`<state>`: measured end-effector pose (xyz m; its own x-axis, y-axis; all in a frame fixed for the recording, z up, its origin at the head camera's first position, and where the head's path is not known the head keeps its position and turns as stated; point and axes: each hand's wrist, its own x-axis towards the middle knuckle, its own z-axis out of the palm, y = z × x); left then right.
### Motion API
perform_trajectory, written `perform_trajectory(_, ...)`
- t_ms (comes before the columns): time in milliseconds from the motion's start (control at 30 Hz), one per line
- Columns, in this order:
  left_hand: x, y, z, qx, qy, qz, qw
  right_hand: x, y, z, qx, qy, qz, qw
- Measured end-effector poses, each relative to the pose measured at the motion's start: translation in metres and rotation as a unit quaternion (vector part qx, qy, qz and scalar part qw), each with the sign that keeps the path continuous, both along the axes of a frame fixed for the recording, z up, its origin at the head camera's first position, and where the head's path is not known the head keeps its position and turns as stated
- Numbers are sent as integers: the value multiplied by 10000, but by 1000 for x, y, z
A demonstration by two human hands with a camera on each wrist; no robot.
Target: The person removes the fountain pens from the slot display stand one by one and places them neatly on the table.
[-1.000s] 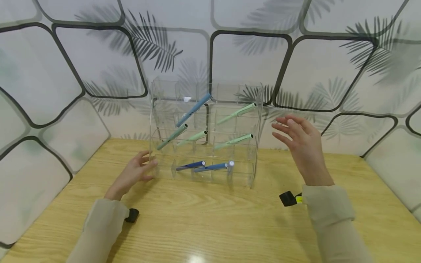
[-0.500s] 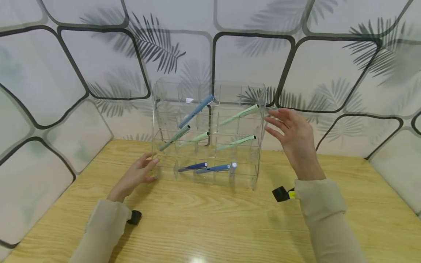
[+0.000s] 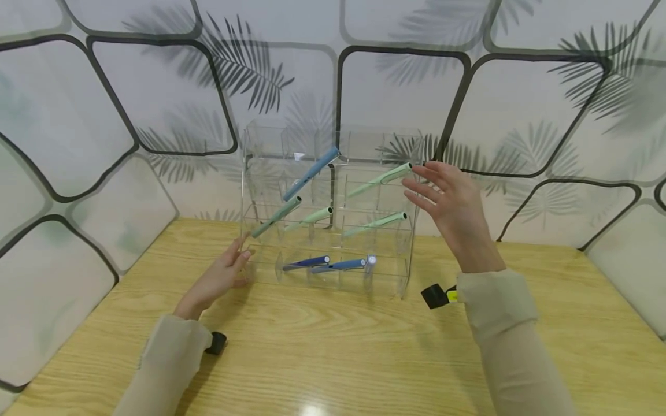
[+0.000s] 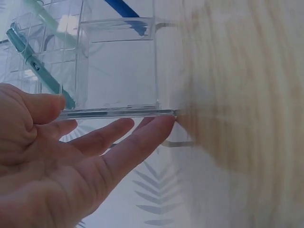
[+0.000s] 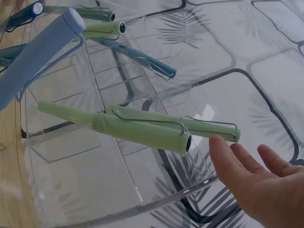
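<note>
A clear acrylic pen rack (image 3: 325, 283) stands on the table, with several clipped pens on its tiers. My left hand (image 3: 215, 280) holds the rack's left side panel (image 4: 114, 113) low down, thumb on one side and fingers on the other. My right hand (image 3: 452, 205) is raised at the upper right, fingers extended and holding nothing. Its fingertips reach close to the cap end of the upper light green pen (image 3: 382, 179); in the right wrist view, one fingertip overlaps that pen (image 5: 223, 132). Another light green pen (image 3: 376, 224) lies one tier lower.
A blue pen (image 3: 312, 173) leans across the upper tiers, with a grey-green pen (image 3: 277, 218) and a pale green pen (image 3: 310, 218) below. Two blue pens and a lavender-blue pen (image 3: 370, 264) sit on the bottom tier. A patterned wall (image 3: 400, 104) stands behind the wooden table (image 3: 312, 346).
My right hand has moved left, from beside the rack to the upper light green pen's cap end. My left hand stays at the rack's left side, and the pens keep their places.
</note>
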<state>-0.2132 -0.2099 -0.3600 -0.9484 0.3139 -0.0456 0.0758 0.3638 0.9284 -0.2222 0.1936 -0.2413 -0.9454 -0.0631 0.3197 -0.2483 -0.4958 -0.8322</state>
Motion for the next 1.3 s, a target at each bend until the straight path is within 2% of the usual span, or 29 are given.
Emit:
perform_trajectory(133,1,1,2,52,-121,-193,9997,0,-4,2,3,-274,-3,9996)
perform_trajectory(400,0,3,2,93,-219,-258,9994,-4,-9,4,391,-401,-172,9983)
perform_trajectory(600,-1,3,2,33,-197,-304,9993,-8,-12,9,524,-597,-83,9968)
perform_trajectory(933,-4,-1,3,-15,-208,-310,9993,-20,-19,11,513,-559,108,9971)
perform_trajectory(1000,-4,-1,4,-38,-194,-324,9993,-21,-21,11,627,-536,75,9966)
perform_trajectory(1167,-4,-1,4,-33,-170,-316,9994,-25,-26,11,1284,-458,-145,9906)
perform_trajectory(1300,-3,-1,3,-20,-167,-302,9994,-28,-28,12,1470,-516,-373,9871)
